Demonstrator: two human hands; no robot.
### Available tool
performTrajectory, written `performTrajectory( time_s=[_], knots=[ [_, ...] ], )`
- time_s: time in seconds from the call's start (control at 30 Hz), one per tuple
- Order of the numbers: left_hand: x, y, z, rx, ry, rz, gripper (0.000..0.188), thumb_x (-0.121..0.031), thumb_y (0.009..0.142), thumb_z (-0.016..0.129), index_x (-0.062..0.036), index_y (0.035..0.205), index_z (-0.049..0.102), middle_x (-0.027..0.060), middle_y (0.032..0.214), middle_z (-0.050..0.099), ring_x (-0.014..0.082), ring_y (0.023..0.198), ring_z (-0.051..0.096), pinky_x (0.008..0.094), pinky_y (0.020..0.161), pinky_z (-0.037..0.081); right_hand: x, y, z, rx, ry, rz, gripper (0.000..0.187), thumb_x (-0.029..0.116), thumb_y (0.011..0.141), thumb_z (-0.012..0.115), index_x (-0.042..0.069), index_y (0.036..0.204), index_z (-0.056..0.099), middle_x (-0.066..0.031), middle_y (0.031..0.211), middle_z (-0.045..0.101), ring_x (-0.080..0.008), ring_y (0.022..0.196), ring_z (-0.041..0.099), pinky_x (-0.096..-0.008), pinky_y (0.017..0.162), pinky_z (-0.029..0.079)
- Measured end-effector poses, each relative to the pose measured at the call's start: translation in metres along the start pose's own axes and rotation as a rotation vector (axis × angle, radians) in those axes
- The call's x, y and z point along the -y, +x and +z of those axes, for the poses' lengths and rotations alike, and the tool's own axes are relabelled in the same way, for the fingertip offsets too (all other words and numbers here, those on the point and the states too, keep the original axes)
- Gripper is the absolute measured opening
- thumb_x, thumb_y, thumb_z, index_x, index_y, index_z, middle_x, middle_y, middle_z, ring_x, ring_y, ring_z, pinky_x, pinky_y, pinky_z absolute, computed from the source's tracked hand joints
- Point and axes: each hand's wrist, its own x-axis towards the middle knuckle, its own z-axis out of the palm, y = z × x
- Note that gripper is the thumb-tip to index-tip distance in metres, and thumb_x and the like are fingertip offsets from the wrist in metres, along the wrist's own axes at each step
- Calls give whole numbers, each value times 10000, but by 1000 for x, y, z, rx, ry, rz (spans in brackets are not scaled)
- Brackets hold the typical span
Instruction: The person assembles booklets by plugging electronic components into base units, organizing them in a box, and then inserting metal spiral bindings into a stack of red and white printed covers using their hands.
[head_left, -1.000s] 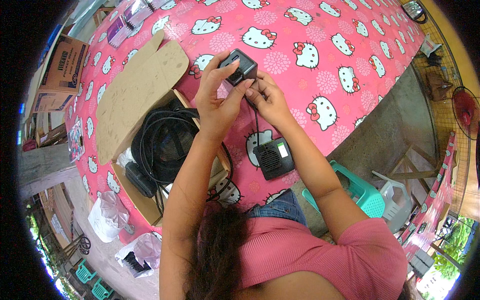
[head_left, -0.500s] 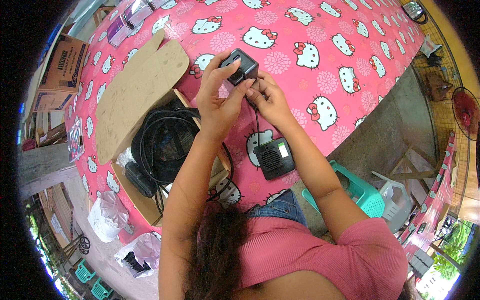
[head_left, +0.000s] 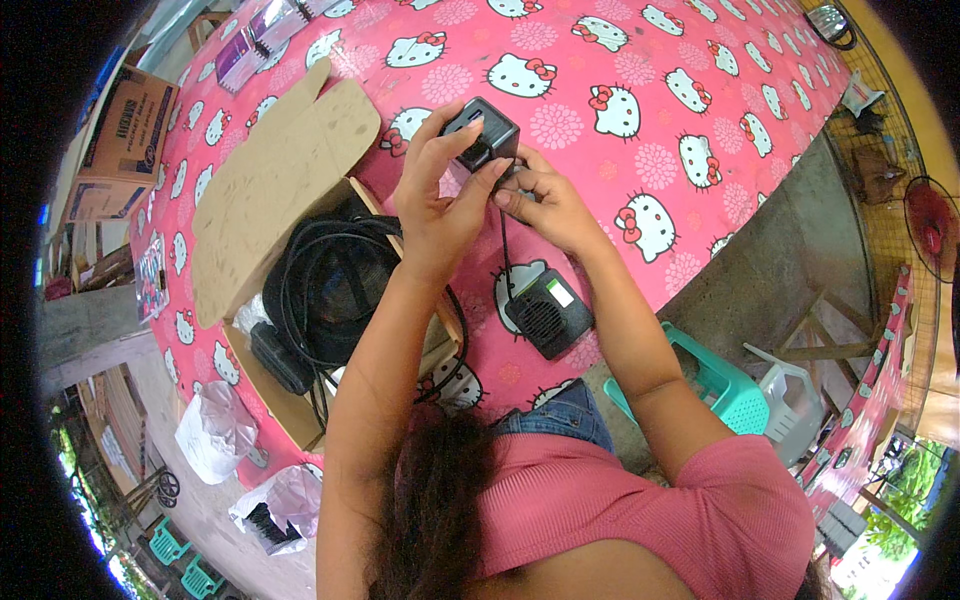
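My left hand (head_left: 440, 195) grips a small black box-shaped device (head_left: 490, 133) above the table, thumb underneath and fingers over its top and side. Close against its near side, the fingers of my right hand (head_left: 545, 200) are pinched around a thin black cable (head_left: 505, 245). That cable hangs down to a second black box (head_left: 550, 315), which lies on the table with a round slotted grille and a white-and-green label facing up. My fingers hide the cable's upper end.
An open cardboard box (head_left: 290, 405) on the left holds a black mesh item (head_left: 330, 285) and coiled cables. The pink patterned tablecloth (head_left: 600, 270) covers the table. White plastic bags (head_left: 215, 425) lie at the lower left. A teal stool (head_left: 715, 385) stands beyond the right edge.
The grille box on the table has turned clockwise and shifted slightly right. My right hand has moved a little to the right, while my left hand stays nearly still around the held box.
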Motion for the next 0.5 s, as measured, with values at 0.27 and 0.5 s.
performTrajectory(
  time_s=[0.27,0.5],
  knots=[
    [1,0,0,1,25,5,439,27,695,744,-56,1106,613,169,1238,533,251,1107,548,339,916,446,2,0,1,-25,-69,-41,168,146,723,751,3,762,673,-175,1340,464,-301,1191,492,-381,994,384],
    [0,-1,0,0,20,-27,430,32,696,740,-54,1099,617,169,1243,528,249,1111,545,338,912,447,2,0,3,-60,-86,-8,139,109,725,726,-14,753,668,-189,1356,454,-304,1196,498,-373,997,384]
  ],
)
